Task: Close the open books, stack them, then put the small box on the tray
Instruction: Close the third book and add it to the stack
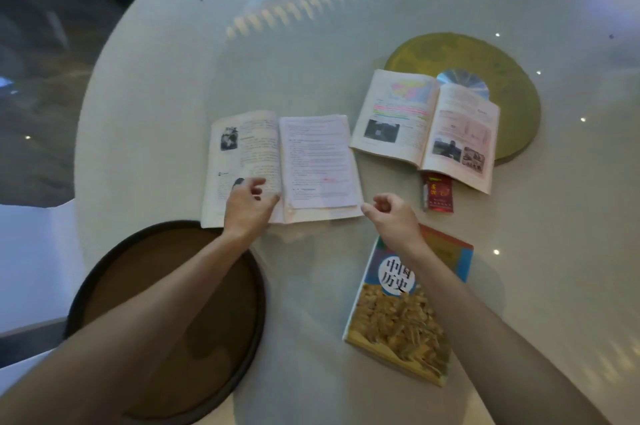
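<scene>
Books are the business here, and the nearest open one (pixel 280 165) lies flat under the left hand (pixel 247 206), whose fingers are loosely spread and rest on the lower part of its left page, gripping nothing that I can see; the right hand (pixel 391 218) hovers just beside that book's lower right corner, fingers curled half-closed and empty, not clearly touching the page; below the right forearm a closed history textbook (pixel 398 320) lies cover-up on the desk (pixel 311 44); farther out a second open book (pixel 427 128) rests partly on a round golden mat (pixel 485 57), with a disc (pixel 462 80) showing behind it; the small red box (pixel 438 192) lies on the desk just in front of that book, well apart from the dark round tray (pixel 166 229) at near left; by my reading one book at most is closed, two remain open, nothing is stacked, and the box is not yet moved.
</scene>
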`<state>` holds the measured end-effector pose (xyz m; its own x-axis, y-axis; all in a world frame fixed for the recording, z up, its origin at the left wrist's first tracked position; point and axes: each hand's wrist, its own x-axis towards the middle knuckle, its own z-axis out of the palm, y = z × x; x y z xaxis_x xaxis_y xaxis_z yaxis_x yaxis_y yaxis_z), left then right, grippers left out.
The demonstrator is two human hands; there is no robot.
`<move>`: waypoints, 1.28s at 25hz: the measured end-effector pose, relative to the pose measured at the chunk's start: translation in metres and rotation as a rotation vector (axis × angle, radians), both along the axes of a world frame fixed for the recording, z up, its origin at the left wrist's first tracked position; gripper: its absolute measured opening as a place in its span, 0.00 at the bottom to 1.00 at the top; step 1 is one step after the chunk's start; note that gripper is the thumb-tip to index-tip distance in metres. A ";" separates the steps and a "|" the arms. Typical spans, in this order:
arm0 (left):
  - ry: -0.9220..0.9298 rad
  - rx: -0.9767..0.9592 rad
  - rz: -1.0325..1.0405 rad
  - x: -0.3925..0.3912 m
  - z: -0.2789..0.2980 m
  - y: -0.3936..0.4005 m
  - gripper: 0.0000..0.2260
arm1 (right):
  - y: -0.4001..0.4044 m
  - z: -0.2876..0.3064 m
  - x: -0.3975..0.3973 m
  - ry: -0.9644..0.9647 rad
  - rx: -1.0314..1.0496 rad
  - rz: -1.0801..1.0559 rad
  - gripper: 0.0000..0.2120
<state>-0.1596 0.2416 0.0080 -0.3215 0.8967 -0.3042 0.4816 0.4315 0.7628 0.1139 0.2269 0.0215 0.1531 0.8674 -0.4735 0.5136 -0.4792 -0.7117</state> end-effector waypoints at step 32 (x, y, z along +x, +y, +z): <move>-0.440 0.010 0.112 -0.075 0.019 0.024 0.15 | 0.048 -0.004 -0.063 0.435 -0.276 -0.134 0.15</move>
<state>-0.2346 0.2660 0.0268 -0.2585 0.8672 -0.4255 0.0611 0.4543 0.8888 0.0514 0.2750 0.0170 -0.0076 0.6879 -0.7258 0.1207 -0.7199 -0.6835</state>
